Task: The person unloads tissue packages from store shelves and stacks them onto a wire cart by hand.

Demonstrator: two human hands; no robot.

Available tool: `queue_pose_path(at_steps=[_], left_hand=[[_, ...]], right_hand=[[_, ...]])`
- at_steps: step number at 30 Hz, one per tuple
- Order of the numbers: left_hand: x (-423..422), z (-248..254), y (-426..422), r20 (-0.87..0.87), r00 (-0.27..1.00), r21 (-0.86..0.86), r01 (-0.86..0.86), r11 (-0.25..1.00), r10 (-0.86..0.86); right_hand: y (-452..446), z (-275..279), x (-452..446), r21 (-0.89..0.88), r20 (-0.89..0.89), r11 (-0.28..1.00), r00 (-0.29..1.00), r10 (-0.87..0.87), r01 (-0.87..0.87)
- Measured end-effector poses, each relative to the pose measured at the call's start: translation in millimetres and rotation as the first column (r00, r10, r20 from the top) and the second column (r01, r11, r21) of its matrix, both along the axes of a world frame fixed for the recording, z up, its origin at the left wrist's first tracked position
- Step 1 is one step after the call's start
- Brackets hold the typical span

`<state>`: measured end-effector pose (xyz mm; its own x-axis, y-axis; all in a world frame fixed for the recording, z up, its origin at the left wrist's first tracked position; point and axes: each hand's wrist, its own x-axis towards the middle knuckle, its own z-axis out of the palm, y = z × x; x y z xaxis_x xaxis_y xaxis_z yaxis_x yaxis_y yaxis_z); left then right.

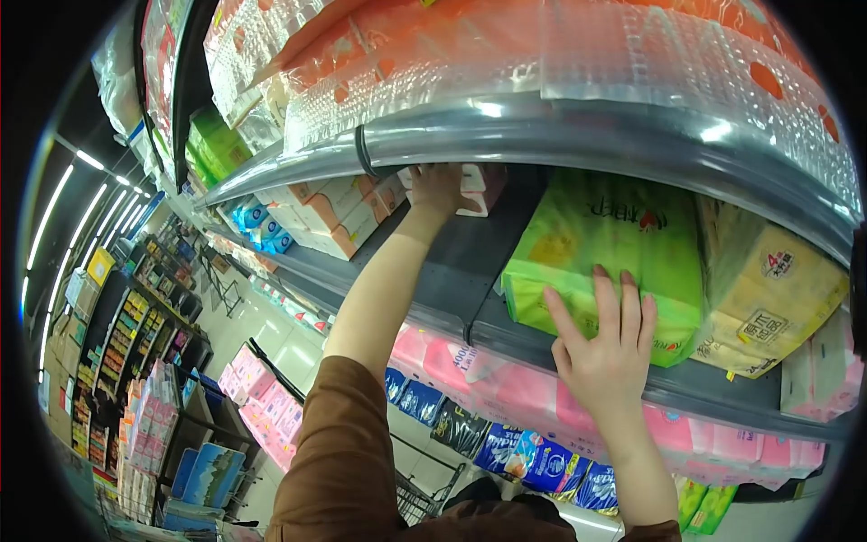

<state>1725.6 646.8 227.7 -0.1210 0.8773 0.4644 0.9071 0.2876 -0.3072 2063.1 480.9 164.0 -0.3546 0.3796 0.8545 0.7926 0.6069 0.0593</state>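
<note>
My left hand point(436, 188) reaches deep into the shelf, under the lip of the shelf above. It is beside a small white and pink tissue box point(480, 191); its fingers are mostly hidden, and I cannot see whether they grip the box. My right hand point(607, 348) rests with spread fingers on the front of a large green tissue pack point(605, 239). To the right of this pack stands a yellow tissue pack point(772, 285). Several white and orange tissue boxes point(330, 212) are stacked left of my left hand.
Clear wrapped packs with orange print point(433, 68) overhang from the upper shelf, whose curved edge point(578, 134) crosses above my hands. Pink packs point(533, 388) line the shelf below, above blue packs point(542, 461). A shopping cart point(420, 483) stands below, and other store racks point(194, 434) are at left.
</note>
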Motion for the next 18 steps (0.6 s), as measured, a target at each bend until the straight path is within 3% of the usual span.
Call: queue_pose_path(at_steps=[2, 5, 7, 8, 10, 12, 13, 15, 18], left_hand=[[11, 5, -11, 0.06, 0.998, 0.002, -0.011, 1.0, 0.01], [15, -2, -30, 0.134, 0.968, 0.19, 0.187, 0.964, -0.214], [19, -9, -56, 0.067, 0.913, 0.343, 0.359, 0.868, -0.403], [23, -12, -76, 0.024, 0.876, 0.409, 0.432, 0.804, -0.482], [36, -19, -136, 0.12, 0.768, 0.503, 0.499, 0.705, -0.629], [29, -54, -198, 0.138, 0.609, 0.59, 0.583, 0.559, -0.781], [27, -73, -234, 0.181, 0.569, 0.596, 0.585, 0.55, -0.802], [29, -123, -312, 0.306, 0.671, 0.587, 0.425, 0.689, -0.675], [31, -188, -415, 0.603, 0.648, 0.476, 0.176, 0.862, -0.465]], right_hand=[[0, 1, 0, -0.011, 0.002, 1.0, 1.0, 0.009, -0.009], [0, 0, -1, -0.005, -0.002, 1.0, 1.0, 0.011, -0.011], [0, 1, 0, -0.014, 0.005, 1.0, 1.0, 0.009, -0.009], [-1, 1, -1, -0.022, 0.01, 1.0, 1.0, 0.014, -0.014], [-2, 1, -1, -0.038, 0.018, 0.999, 1.0, 0.003, -0.002], [-3, 1, -2, -0.052, 0.021, 0.999, 1.0, 0.003, -0.001], [-3, 1, -4, -0.037, 0.037, 0.999, 0.999, -0.022, 0.024], [-2, -3, -6, -0.005, 0.061, 0.997, 0.995, -0.073, 0.073], [2, -6, -9, 0.067, 0.094, 0.993, 0.99, -0.104, 0.098]])
